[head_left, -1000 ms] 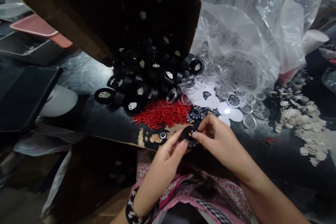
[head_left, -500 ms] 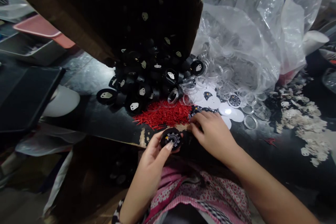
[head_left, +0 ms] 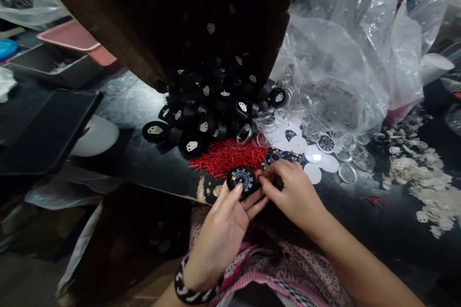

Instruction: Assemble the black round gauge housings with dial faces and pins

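Note:
My left hand [head_left: 225, 223] grips a round black gauge [head_left: 242, 181] whose printed dial faces up, with the thumb on its lower edge. Close on its right, my right hand [head_left: 293, 189] has thumb and fingertips pinched together near the gauge's rim; whatever lies between them is too small to make out. Just beyond the hands is a heap of thin red pointers [head_left: 230, 156]. Right of that heap lie printed dial discs [head_left: 326, 143], some showing white backs. Clear ring-shaped covers [head_left: 347, 172] are scattered beside the discs.
A cardboard box [head_left: 144, 57] tips open over black gauge bodies [head_left: 192, 145]. Behind the covers stands a clear plastic bag [head_left: 334, 53]. Pale flat tabs [head_left: 421, 177] pile up at right. A dark tablet-like panel [head_left: 50, 129] leans near a white round container [head_left: 97, 136].
My left hand has raised the gauge and turned so more of its palm shows. My right hand has come from beside the dial discs to the gauge's right side. The view has shifted slightly.

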The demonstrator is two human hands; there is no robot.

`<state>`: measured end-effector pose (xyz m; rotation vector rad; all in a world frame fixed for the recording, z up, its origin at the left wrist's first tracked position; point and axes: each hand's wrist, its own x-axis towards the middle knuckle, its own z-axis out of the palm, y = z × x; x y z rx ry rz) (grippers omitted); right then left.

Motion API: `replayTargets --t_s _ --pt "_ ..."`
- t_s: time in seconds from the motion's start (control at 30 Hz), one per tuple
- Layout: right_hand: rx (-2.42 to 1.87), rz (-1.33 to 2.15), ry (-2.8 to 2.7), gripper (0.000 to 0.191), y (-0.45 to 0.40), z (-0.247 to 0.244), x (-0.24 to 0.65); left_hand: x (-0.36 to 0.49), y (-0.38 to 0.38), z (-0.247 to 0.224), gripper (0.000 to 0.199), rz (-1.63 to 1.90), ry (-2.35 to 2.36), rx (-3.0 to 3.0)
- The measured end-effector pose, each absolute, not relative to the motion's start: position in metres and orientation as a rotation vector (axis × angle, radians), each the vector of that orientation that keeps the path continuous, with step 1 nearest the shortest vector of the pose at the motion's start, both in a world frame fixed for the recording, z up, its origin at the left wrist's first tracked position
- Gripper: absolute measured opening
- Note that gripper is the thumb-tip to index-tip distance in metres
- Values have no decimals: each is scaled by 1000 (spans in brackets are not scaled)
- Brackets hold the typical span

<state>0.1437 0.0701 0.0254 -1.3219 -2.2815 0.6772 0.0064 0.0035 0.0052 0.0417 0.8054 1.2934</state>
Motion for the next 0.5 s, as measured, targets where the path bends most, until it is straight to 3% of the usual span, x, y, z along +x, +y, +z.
replayTargets --t_s 0.2,0.37,0.5 --pt "-1209 516 -2408 12 60 30 151 6 -4 -1 35 1354 1073 319" --pt "-1107 988 -2101 10 54 43 156 6 0 1 42 1357 1223 450" --pt "-1147 956 -2116 13 50 49 154 15 4 2 30 1276 1157 486"
